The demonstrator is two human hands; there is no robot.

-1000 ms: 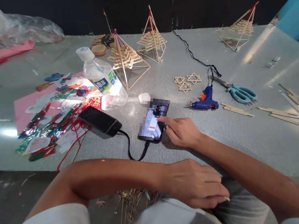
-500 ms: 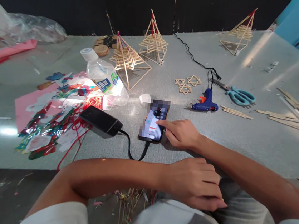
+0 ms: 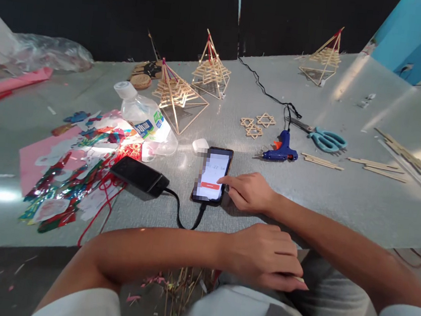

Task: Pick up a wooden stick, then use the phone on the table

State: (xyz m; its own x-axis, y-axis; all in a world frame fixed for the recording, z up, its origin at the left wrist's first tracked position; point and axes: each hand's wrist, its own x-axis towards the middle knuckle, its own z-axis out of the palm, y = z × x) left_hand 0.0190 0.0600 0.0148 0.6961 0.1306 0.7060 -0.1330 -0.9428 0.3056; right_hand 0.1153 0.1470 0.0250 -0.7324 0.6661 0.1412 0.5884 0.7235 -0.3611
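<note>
A phone [image 3: 216, 171] lies on the table with its screen lit, showing a white page and a red button. The extended index finger of my right hand [image 3: 250, 192] touches the screen near that button. Its other fingers are bent and hold nothing. A black cable joins the phone to a black power bank [image 3: 139, 176] on the left. My left hand [image 3: 268, 256] rests in front of my body, forearm along the table edge, fingers curled. A small pale tip shows between those fingers, too little to name.
Behind the phone are a plastic bottle [image 3: 148, 123], stick pyramids [image 3: 179, 96], small stick stars [image 3: 254, 131], a blue glue gun [image 3: 282, 148] and scissors [image 3: 328, 140]. Loose sticks [image 3: 322, 162] lie right; shiny scraps [image 3: 63, 182] and red yarn [image 3: 128, 149] lie left.
The phone screen has switched from a darker picture with a small pop-up to a white page with a red button. My right finger stays on the screen. The view has shifted slightly.
</note>
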